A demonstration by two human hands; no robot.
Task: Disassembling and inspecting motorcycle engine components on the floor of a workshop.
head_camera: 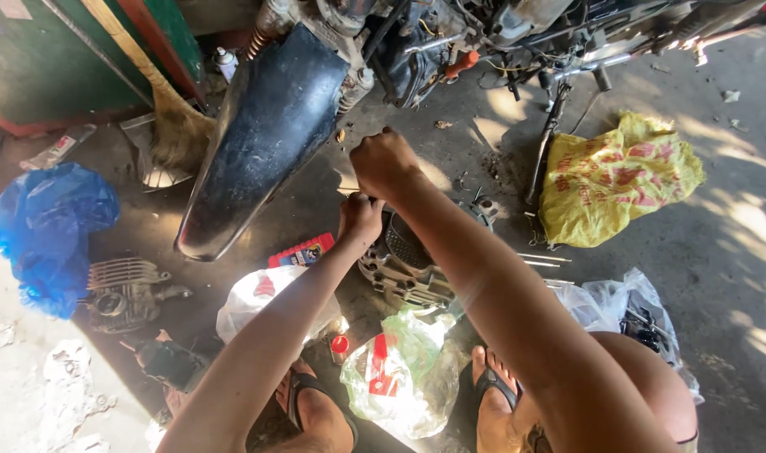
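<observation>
- Your left hand is clenched on the finned engine part; your right hand is fisted above, contents unclear.
- A yellow bag with red print lies right; a clear bag with a red label sits between your feet.

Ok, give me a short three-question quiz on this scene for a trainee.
1. True or false: the yellow plastic bag lies to the right of the engine part.
2. Which hand is raised higher over the engine part: A left hand, B right hand?
3. Fill in: the crumpled bag at the far left is ____ in colour.

Key: 1 true; 2 B; 3 blue.
</observation>
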